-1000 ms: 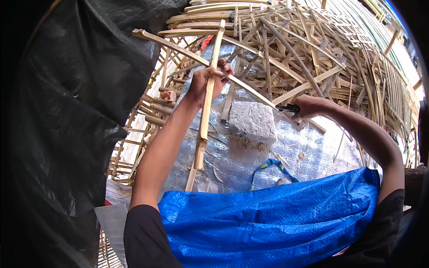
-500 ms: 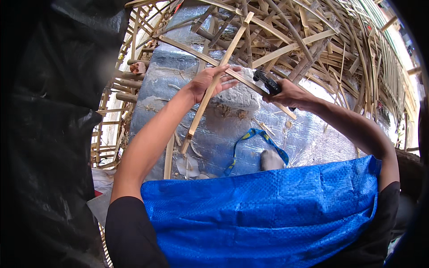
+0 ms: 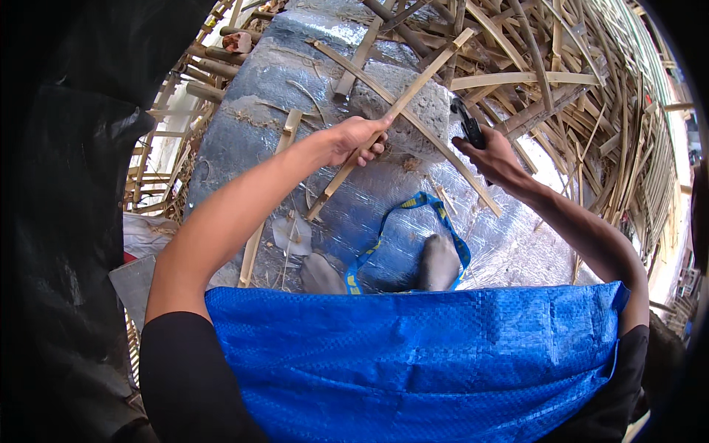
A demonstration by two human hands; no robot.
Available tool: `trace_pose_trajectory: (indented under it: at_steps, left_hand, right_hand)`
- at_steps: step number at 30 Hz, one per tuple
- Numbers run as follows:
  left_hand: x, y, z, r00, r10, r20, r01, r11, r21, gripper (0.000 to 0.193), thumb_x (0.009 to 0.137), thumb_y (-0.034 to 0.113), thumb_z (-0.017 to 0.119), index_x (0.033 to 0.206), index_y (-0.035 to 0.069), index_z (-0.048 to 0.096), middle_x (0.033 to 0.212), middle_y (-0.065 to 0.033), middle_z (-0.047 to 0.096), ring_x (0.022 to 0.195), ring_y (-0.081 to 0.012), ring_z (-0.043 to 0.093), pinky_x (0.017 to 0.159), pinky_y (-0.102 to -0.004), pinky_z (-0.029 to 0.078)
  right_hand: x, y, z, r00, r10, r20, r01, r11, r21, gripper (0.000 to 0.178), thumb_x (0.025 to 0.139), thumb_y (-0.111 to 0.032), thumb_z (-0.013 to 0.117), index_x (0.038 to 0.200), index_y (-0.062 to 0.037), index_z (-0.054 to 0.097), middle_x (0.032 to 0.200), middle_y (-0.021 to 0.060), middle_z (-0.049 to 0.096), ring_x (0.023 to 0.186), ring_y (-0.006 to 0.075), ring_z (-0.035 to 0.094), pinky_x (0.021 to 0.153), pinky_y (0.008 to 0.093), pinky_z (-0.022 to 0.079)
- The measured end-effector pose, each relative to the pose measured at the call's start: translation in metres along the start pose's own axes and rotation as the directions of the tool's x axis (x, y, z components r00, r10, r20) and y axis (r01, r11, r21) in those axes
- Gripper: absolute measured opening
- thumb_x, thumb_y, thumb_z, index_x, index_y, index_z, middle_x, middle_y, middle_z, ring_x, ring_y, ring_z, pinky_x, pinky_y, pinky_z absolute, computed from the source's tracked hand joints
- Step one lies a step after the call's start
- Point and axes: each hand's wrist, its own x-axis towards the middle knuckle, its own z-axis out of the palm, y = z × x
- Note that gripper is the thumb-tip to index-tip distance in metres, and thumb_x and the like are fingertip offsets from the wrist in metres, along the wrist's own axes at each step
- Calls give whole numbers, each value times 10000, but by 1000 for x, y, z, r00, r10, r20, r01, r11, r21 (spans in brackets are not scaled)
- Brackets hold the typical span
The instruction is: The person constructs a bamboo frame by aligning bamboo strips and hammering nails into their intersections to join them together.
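Silver foil-like sheet (image 3: 384, 193) spread below, bamboo pile (image 3: 583, 122) at 2 o'clock of view, blue tarp (image 3: 413, 354) over lap at 6 o'clock. Left hand (image 3: 358, 139) closed round bamboo strip (image 3: 423, 84), running 1 to 7 o'clock before grey block (image 3: 432, 109). Second strip (image 3: 449, 158) crosses it, 10 to 4 o'clock; cannot tell whether hand grips that too. Right hand (image 3: 496, 156), at block's 4 o'clock, wrapped round black tool (image 3: 470, 128). Blue-yellow strap (image 3: 422, 198) at block's 6 o'clock.
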Motion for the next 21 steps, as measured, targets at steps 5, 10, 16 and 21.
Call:
trace_pose_trajectory:
  at_steps: [5, 10, 16, 21]
  left_hand:
    - [9, -9, -10, 1000, -11, 21, 10, 1000, 25, 501, 889, 644, 541, 757, 166, 471, 585, 89, 342, 452, -26, 305, 403, -208, 236]
    - [4, -1, 4, 998, 12, -68, -4, 992, 129, 520, 903, 648, 518, 699, 178, 428, 573, 96, 297, 442, -30, 271, 391, -219, 194]
    - [8, -7, 5, 999, 13, -48, -6, 991, 137, 512, 961, 608, 432, 675, 187, 374, 561, 98, 295, 429, -27, 245, 381, -216, 170]
    - [5, -3, 7, 997, 54, -61, -43, 984, 175, 517, 958, 617, 428, 674, 187, 378, 553, 97, 280, 420, -37, 231, 380, -224, 171]
  right_hand:
    - [13, -41, -10, 983, -184, 3, 182, 974, -133, 459, 896, -443, 639, 979, 6, 594, 712, 77, 590, 686, 175, 559, 638, 367, 444]
    - [21, -98, -20, 965, -182, 187, 233, 926, -297, 458, 965, -469, 553, 1050, -20, 558, 652, 4, 533, 504, 84, 502, 450, 279, 427]
    - [35, -117, -10, 962, -91, 259, 196, 888, -417, 539, 998, -506, 438, 876, 16, 500, 589, 34, 505, 440, 143, 544, 428, 302, 487]
    - [47, -132, -42, 908, -418, 6, 415, 898, -148, 497, 1001, -520, 417, 1144, -79, 593, 556, -47, 404, 425, 34, 404, 389, 250, 386]
